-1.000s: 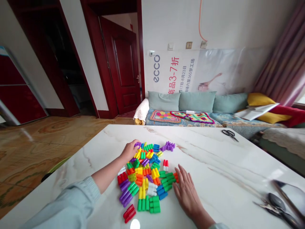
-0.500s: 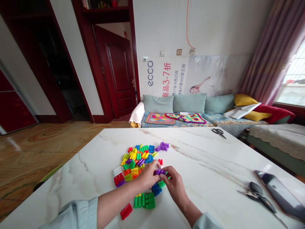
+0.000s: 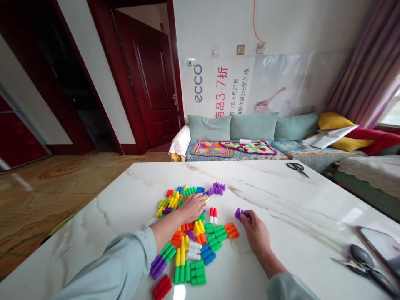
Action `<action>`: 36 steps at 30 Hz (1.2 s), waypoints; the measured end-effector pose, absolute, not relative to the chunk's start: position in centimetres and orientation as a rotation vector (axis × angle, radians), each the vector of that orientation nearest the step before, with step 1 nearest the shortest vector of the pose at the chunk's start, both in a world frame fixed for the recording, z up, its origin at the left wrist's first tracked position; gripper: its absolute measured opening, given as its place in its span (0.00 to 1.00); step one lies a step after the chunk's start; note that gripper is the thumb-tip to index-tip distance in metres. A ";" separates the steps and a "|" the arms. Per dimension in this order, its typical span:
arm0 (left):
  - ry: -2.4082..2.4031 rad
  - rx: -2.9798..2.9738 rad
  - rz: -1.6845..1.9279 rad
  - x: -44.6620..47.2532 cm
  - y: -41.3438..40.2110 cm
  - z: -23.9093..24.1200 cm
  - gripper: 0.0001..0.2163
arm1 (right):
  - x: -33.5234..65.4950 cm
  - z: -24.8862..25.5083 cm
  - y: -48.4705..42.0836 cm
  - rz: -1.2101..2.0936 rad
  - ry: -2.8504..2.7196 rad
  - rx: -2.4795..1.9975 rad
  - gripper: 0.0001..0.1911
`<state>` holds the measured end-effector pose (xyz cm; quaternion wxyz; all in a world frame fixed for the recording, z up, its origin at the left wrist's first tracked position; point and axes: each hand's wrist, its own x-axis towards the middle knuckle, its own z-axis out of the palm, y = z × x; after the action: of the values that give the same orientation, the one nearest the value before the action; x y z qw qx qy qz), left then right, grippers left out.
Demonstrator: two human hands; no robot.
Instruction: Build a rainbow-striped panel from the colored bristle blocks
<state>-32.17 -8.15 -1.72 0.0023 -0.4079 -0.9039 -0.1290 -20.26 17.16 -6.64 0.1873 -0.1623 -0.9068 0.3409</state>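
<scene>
A heap of coloured plastic building blocks (image 3: 187, 233) lies on the white marble table (image 3: 281, 200). My left hand (image 3: 192, 207) rests on the far part of the heap, fingers curled over the blocks there; whether it grips one is hidden. My right hand (image 3: 256, 231) is to the right of the heap, its fingertips pinched on a small purple block (image 3: 240, 213) that touches the tabletop. A purple block cluster (image 3: 216, 188) lies beyond the heap. A red-and-white block (image 3: 213, 215) stands between my hands.
Black scissors (image 3: 297, 167) lie at the table's far right edge. A phone (image 3: 383, 250) and dark keys or tools (image 3: 359, 263) sit at the near right. Beyond the table are a sofa with cushions (image 3: 253, 137), a dark red door (image 3: 150, 79) and wooden floor (image 3: 46, 183).
Both hands were together over the heap's middle holding a purple block. Now my right hand has carried it out to the right onto the table, and my left hand has reached back to the far blocks.
</scene>
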 end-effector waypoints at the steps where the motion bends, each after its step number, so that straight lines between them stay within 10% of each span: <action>1: -2.832 -1.286 -0.386 -32.4 -8.0 -1.8 0.16 | -20.3 -6.7 17.1 0.956 -2.567 -0.458 0.18; 36: -2.885 -0.960 -0.451 -35.9 -4.0 -3.3 0.12 | -20.2 -6.6 16.9 1.006 -2.607 -0.484 0.18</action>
<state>-35.91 -4.00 -3.34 0.0339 -0.3123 -0.9380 -0.1468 -20.21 16.94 -6.61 0.1524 -0.1686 -0.9085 0.3506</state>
